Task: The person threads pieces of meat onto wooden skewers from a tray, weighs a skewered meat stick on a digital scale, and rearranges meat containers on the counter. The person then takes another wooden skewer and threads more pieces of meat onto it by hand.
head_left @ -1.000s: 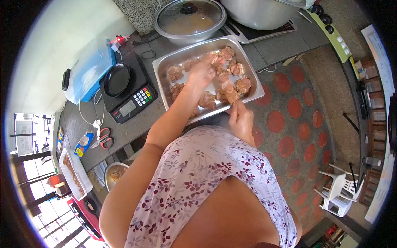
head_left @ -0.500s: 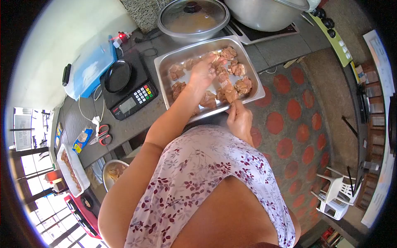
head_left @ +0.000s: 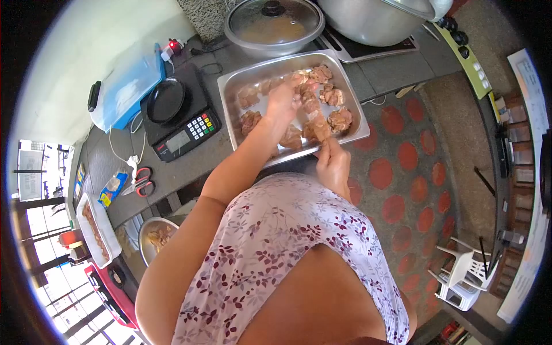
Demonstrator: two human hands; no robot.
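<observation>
A rectangular steel tray [head_left: 230,92] holds several pieces of raw marinated meat [head_left: 340,119], apparently chicken. My left hand [head_left: 283,102] reaches into it with fingers curled around a meat piece near the middle; its fingertips are partly hidden. From there, meat pieces [head_left: 311,106] run in a line toward the near right rim. At the end of that line, my right hand [head_left: 333,162] is closed in a pinch just at the rim. Whatever lies between its fingers, perhaps a thin stick end or the meat's edge, is too small to tell.
Left of the tray stand a black scale [head_left: 178,141] with a dark plate [head_left: 166,100], scissors [head_left: 141,183] and a blue packet [head_left: 112,187]. A lidded pot [head_left: 275,46] and large steel bowl [head_left: 374,23] are behind. A white container [head_left: 112,247] and metal bowl [head_left: 148,233] sit lower left.
The view has shifted slightly. Both hands keep nearly the same places, the left in the tray among the meat and the right pinching at the rim.
</observation>
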